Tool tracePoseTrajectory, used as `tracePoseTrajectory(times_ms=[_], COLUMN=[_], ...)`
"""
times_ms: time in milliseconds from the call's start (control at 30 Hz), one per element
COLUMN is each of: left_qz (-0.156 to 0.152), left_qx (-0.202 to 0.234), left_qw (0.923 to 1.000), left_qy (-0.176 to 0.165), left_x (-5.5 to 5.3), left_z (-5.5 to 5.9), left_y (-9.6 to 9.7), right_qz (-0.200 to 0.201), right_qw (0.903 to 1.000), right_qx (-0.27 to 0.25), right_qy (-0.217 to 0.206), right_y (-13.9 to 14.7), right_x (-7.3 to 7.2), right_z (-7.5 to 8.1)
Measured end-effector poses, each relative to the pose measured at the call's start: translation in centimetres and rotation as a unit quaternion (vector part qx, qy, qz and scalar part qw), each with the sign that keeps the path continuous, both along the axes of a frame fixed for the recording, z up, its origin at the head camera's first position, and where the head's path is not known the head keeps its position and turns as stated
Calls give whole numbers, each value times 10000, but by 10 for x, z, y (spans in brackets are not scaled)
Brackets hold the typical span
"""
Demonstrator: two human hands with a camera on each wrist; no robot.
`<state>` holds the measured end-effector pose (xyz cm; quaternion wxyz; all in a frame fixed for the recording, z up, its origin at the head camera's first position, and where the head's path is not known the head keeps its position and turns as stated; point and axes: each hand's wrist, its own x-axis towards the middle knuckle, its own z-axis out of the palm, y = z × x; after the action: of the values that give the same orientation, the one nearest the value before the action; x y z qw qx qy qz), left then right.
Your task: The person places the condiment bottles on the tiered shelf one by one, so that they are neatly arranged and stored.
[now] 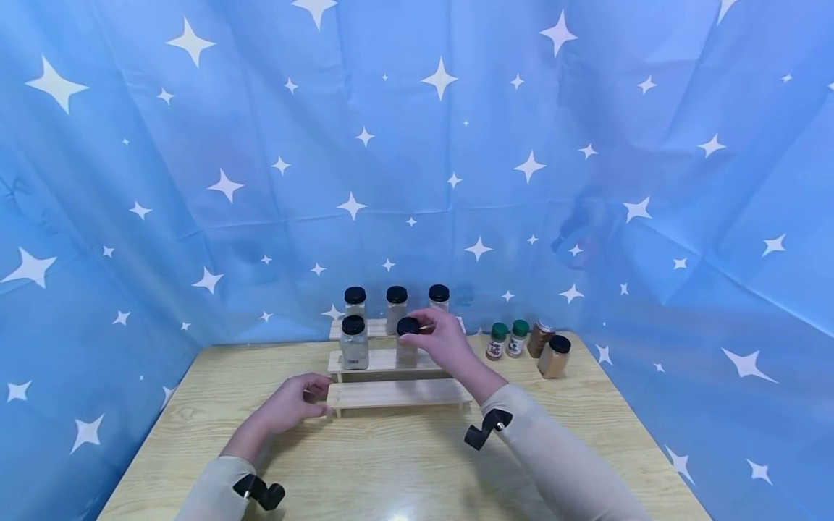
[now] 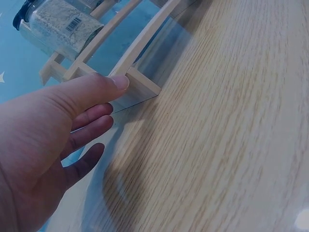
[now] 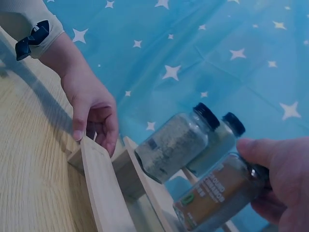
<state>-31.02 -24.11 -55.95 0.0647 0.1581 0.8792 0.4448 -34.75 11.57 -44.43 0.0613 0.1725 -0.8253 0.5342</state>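
A three-step wooden spice rack [image 1: 397,393] stands on the table. At its left end my left hand [image 1: 296,401] pinches the lowest step, thumb [image 2: 119,82] on the front edge and fingers behind. My right hand [image 1: 446,344] grips a glass jar of ground cinnamon [image 3: 205,198] near its black lid, its base at the middle step. To the left on that step stands a black-lidded jar [image 1: 355,349] with pale, flaky contents. Three more black-lidded jars line the top step, among them a middle jar [image 1: 396,311]; the right one is partly hidden by my right hand.
Right of the rack on the table stand two small green-lidded jars [image 1: 496,345], a red-brown spice jar [image 1: 540,339] and a black-lidded jar of tan powder [image 1: 554,360]. A blue curtain with white stars [image 1: 417,181] hangs close behind the rack and along both sides.
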Motion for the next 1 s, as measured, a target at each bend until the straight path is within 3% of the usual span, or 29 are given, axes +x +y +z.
tracePoseTrajectory(times_ms=[700,1000], left_qz=[18,-127], left_qx=[-120,-34], left_qw=[9999,9998], left_qy=[71,140], left_x=[-2,2], left_z=[3,4], left_y=[-1,-1], right_qz=[-51,29], right_qw=[10000,9995], right_qx=[-61,-87], right_qy=[32,291], right_y=[-17,-18], right_x=[-4,-6], right_z=[-16,-25])
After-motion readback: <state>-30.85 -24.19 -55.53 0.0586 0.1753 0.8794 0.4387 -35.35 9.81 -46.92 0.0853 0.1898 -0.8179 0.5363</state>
